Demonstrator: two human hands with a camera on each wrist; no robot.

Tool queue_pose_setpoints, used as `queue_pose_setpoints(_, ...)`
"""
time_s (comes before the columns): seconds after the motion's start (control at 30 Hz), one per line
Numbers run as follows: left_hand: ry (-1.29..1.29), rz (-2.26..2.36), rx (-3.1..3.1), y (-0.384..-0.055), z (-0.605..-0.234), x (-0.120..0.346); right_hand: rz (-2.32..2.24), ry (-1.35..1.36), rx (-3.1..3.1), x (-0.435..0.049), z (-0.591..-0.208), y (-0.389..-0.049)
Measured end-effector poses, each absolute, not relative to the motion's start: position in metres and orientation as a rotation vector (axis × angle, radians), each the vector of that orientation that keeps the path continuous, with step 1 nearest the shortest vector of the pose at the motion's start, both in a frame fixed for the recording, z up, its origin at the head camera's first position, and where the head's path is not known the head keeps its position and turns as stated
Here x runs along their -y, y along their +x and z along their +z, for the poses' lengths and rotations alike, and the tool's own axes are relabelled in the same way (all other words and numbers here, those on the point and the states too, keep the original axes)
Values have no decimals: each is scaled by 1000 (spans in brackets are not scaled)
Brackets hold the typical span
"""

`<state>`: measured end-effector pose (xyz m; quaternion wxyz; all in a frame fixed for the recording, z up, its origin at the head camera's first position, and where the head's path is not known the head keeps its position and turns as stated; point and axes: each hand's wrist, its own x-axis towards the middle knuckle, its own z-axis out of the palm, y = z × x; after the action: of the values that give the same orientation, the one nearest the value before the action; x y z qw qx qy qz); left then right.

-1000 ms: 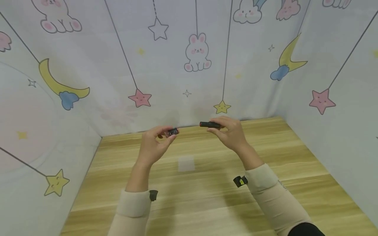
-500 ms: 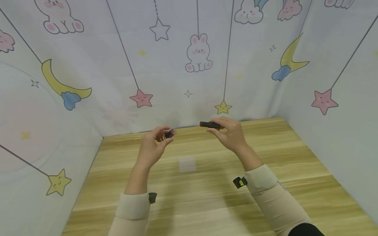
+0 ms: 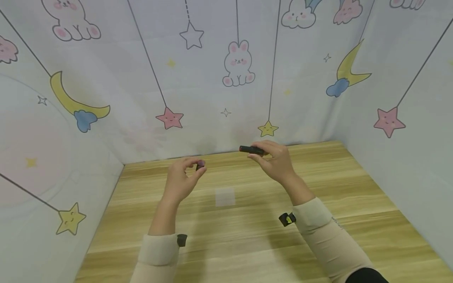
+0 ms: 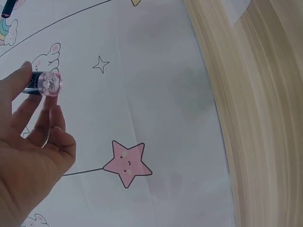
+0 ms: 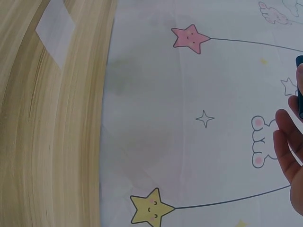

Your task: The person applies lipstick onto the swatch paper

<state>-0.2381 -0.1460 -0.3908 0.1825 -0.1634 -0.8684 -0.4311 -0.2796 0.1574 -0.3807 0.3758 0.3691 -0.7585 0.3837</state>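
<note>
Pinching stuff here: left hand point(image 3: 179, 180) a clear-ended piece point(image 4: 43, 84), right hand point(image 3: 277, 161) a black tube point(image 3: 250, 149); cartoon backdrop point(image 3: 201, 82) behind, pale square point(image 3: 225, 197) on the table point(image 3: 240, 251).

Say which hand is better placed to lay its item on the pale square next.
Probably the left hand: in the head view, its small dark piece appears nearer the pale square than the black tube in the right hand.
</note>
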Motion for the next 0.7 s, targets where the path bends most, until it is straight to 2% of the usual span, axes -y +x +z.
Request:
queue_pose_setpoints(0.43, -361, -1275, 2707, -239, -414, 168, 996, 925, 1919, -156, -381, -279)
queue_pose_setpoints(0.7, -291, -1133, 2953, -241, -443, 175, 988, 900, 1927, -155, -386, -279)
